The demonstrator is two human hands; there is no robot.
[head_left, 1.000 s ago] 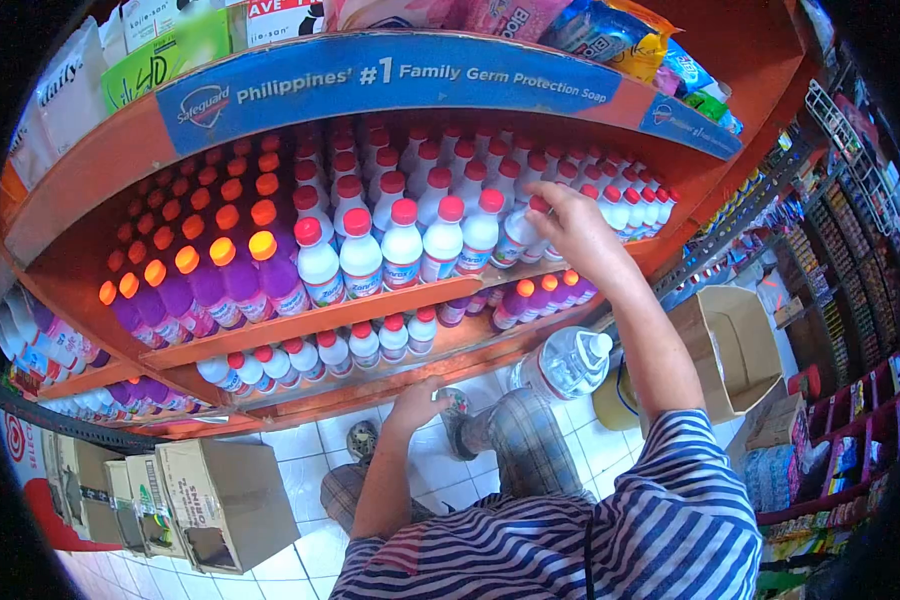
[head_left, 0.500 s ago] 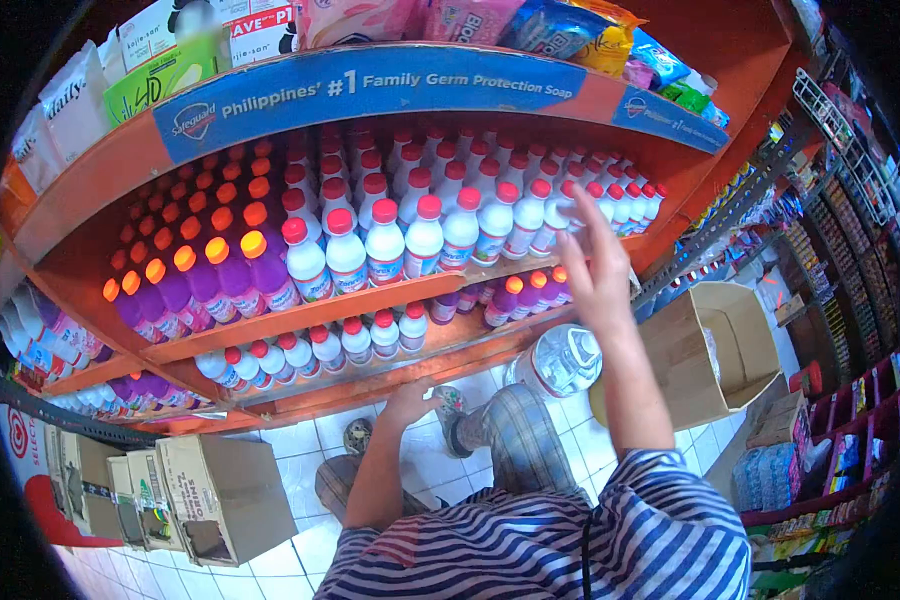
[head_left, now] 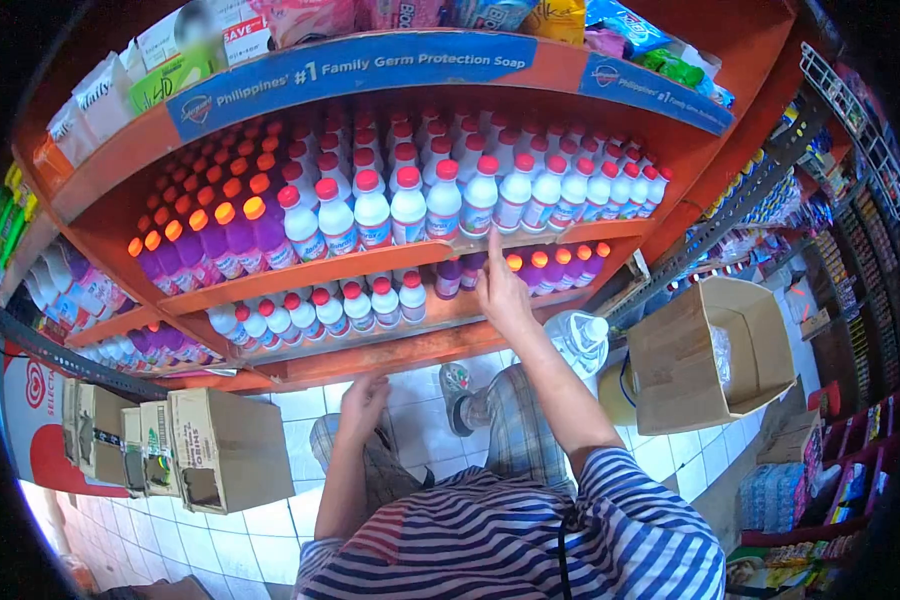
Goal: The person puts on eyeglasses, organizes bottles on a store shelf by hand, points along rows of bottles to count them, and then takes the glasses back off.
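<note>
Item, right hand (head_left: pixel 507 295): mine, centre of the frame; index finger extended upward, the other fingers bent in, nothing seen in its hold. Its fingertip is just at the foot of the front row; whether it touches, I cannot tell.

Item, white bottles with red caps (head_left: pixel 477 207): upright, close-set rows across the upper centre of the frame, the front ones near the edge of the orange shelf (head_left: pixel 320 273).

Item, left hand (head_left: pixel 365 403): mine, left of centre and below, well apart from the bottles; fingers loosely curled, contents (if any) I cannot tell.

Item, purple bottles with orange caps (head_left: pixel 238 240): upper left, beside the white ones on one shelf (more of both kinds stand lower down).

Item, clear jug (head_left: pixel 575 345): right of centre, partly behind my forearm; an open cardboard box (head_left: pixel 670 375) to its right.

Step in hand, by my judgement: pointing at or lining up the front row, no bottle gripped. Next move calls for a light, straight fingertip; a shove could tip a neighbour.
</note>
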